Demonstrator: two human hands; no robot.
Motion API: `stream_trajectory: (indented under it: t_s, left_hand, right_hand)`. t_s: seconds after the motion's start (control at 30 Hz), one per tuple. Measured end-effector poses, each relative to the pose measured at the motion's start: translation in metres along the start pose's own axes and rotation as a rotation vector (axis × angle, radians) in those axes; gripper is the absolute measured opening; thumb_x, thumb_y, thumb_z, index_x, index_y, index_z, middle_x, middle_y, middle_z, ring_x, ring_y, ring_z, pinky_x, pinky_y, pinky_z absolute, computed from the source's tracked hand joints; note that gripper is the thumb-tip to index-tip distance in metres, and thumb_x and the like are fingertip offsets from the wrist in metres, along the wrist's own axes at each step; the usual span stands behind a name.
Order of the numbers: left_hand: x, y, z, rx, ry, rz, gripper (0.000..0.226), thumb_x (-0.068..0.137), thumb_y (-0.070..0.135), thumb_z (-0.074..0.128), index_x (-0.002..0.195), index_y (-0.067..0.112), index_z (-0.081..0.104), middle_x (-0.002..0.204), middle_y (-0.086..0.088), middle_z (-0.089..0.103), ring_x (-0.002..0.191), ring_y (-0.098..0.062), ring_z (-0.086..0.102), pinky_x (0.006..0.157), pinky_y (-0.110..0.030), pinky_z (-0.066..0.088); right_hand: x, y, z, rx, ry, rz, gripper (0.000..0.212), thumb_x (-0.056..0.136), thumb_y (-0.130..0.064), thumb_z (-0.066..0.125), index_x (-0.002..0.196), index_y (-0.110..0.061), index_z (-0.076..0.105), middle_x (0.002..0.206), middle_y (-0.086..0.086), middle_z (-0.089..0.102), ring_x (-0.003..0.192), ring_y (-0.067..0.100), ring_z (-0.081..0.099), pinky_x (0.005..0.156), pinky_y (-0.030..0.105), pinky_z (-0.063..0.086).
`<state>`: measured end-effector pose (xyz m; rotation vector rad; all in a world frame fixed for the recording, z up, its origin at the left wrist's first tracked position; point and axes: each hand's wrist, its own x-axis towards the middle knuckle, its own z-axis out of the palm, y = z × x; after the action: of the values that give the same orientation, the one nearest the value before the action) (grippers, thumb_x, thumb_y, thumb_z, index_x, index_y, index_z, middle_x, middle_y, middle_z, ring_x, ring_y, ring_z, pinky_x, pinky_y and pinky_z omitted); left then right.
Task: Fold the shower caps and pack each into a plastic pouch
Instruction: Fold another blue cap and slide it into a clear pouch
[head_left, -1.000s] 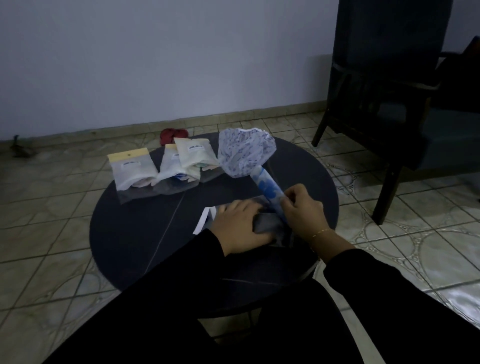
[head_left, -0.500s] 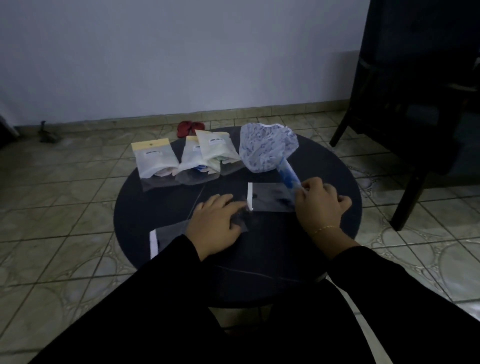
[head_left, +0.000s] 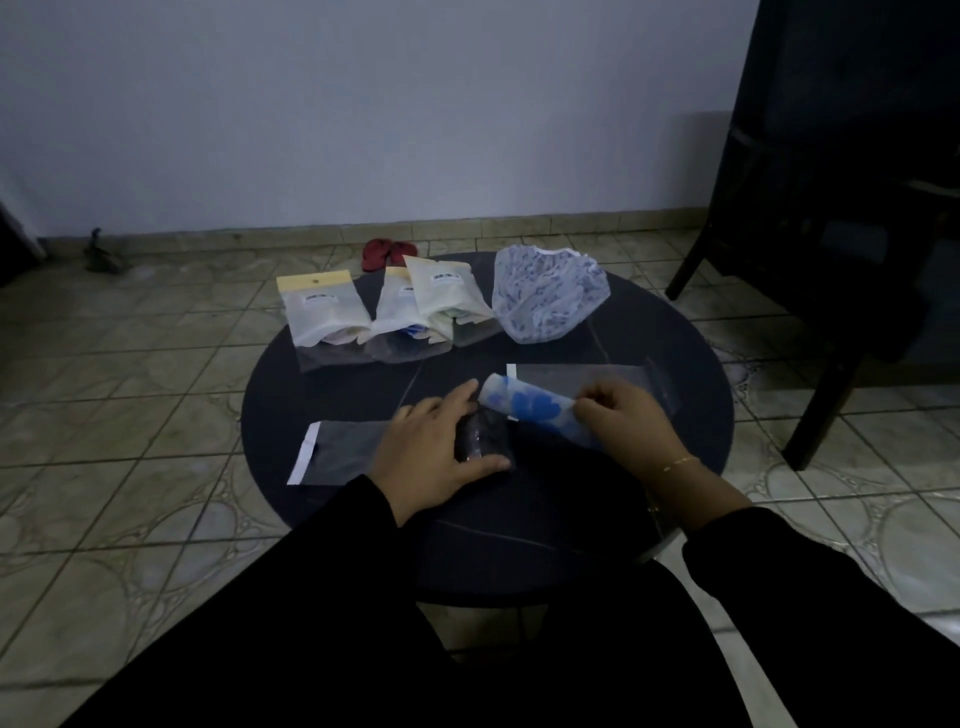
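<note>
My right hand (head_left: 626, 423) pinched the rolled blue cap (head_left: 530, 408); my left hand (head_left: 434, 452) lay flat on an empty pouch (head_left: 345, 452), filled pouches (head_left: 384, 312) far left.

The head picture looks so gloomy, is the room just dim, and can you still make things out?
Head view: dim, bluish light and no hard shadows; the black table and dark sleeves nearly merge; the clear pouch shows only as a faint sheen; the blue rolled cap in the right hand stays readable; the dark bundle under the left hand is hard to identify; floor tile lines bend near the edges.
</note>
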<state>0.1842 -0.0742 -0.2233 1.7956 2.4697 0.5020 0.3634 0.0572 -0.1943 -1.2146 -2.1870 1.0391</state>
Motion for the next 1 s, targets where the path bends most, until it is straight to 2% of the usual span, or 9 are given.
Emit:
stream_trajectory:
  t_s: [0.1,0.27,0.4,0.53,0.63,0.7,0.8,0.93,1.0]
  left_hand:
    - [-0.002,0.001,-0.001,-0.014,0.028,0.000,0.103,0.070,0.074,0.057,0.150,0.027,0.012,0.142,0.014,0.045,0.131,-0.012,0.036,0.105,-0.027,0.017]
    - [-0.005,0.001,0.000,-0.038,0.097,0.035,0.105,0.069,0.073,0.059,0.150,0.028,0.010,0.136,0.018,0.049,0.126,-0.008,0.039,0.096,-0.016,0.011]
    - [-0.006,0.000,0.003,-0.052,0.110,0.051,0.105,0.068,0.073,0.060,0.150,0.029,0.012,0.135,0.018,0.050,0.125,-0.008,0.040,0.098,-0.019,0.015]
    - [-0.007,-0.002,0.003,-0.043,0.107,0.078,0.108,0.062,0.082,0.047,0.150,0.030,0.011,0.134,0.019,0.051,0.124,-0.006,0.041,0.095,-0.018,0.016]
    - [-0.006,-0.003,0.005,-0.042,0.103,0.094,0.108,0.063,0.080,0.051,0.150,0.030,0.012,0.133,0.019,0.052,0.123,-0.006,0.042,0.095,-0.019,0.018]
    - [-0.006,-0.003,0.006,-0.030,0.118,0.108,0.106,0.064,0.078,0.053,0.150,0.030,0.012,0.133,0.019,0.053,0.123,-0.006,0.042,0.098,-0.022,0.020]
    - [-0.006,-0.004,0.007,-0.032,0.126,0.121,0.105,0.066,0.076,0.057,0.150,0.030,0.014,0.132,0.018,0.054,0.123,-0.008,0.042,0.098,-0.024,0.023]
    - [-0.006,-0.004,0.008,-0.076,0.164,0.148,0.102,0.062,0.077,0.047,0.148,0.029,0.022,0.130,0.008,0.057,0.117,-0.015,0.050,0.097,-0.023,0.028]
    - [-0.008,-0.003,0.008,-0.097,0.188,0.147,0.096,0.066,0.067,0.057,0.147,0.025,0.027,0.135,0.001,0.054,0.118,-0.019,0.053,0.095,-0.022,0.030]
  right_hand:
    - [-0.002,0.002,-0.005,-0.044,-0.029,-0.006,0.015,0.078,-0.031,0.059,0.067,-0.020,0.060,0.069,-0.004,0.060,0.078,0.020,0.059,0.091,0.045,0.045]
    - [-0.002,0.000,-0.011,-0.220,-0.110,-0.001,0.016,0.083,-0.030,0.059,0.081,-0.015,0.066,0.080,0.001,0.065,0.083,0.018,0.059,0.097,0.039,0.039]
    - [0.005,-0.003,-0.011,-0.218,-0.176,-0.001,0.018,0.081,-0.028,0.060,0.076,-0.011,0.064,0.071,0.001,0.060,0.076,0.019,0.058,0.083,0.035,0.044]
    - [0.007,-0.011,-0.005,-0.236,-0.268,-0.015,0.017,0.080,-0.028,0.061,0.078,-0.012,0.066,0.082,0.009,0.066,0.081,0.023,0.061,0.080,0.037,0.048]
    - [0.008,-0.022,0.003,-0.247,-0.349,-0.013,0.012,0.085,-0.027,0.059,0.085,-0.017,0.066,0.092,0.005,0.065,0.087,0.020,0.059,0.081,0.034,0.049]
    - [0.007,-0.032,0.010,-0.271,-0.388,-0.034,0.016,0.090,-0.023,0.055,0.098,-0.017,0.066,0.097,0.001,0.060,0.090,0.016,0.056,0.080,0.028,0.045]
    - [0.005,-0.044,0.025,-0.294,-0.389,-0.082,0.025,0.094,-0.021,0.050,0.112,-0.013,0.065,0.103,-0.001,0.060,0.094,0.015,0.055,0.080,0.022,0.039]
    - [0.000,-0.053,0.054,-0.331,-0.359,-0.206,0.031,0.095,-0.016,0.044,0.114,-0.005,0.066,0.110,0.015,0.065,0.104,0.026,0.056,0.083,0.026,0.040]
    - [-0.002,-0.053,0.063,-0.311,-0.307,-0.235,0.029,0.094,-0.014,0.046,0.109,-0.002,0.068,0.106,0.019,0.064,0.103,0.028,0.056,0.081,0.025,0.038]
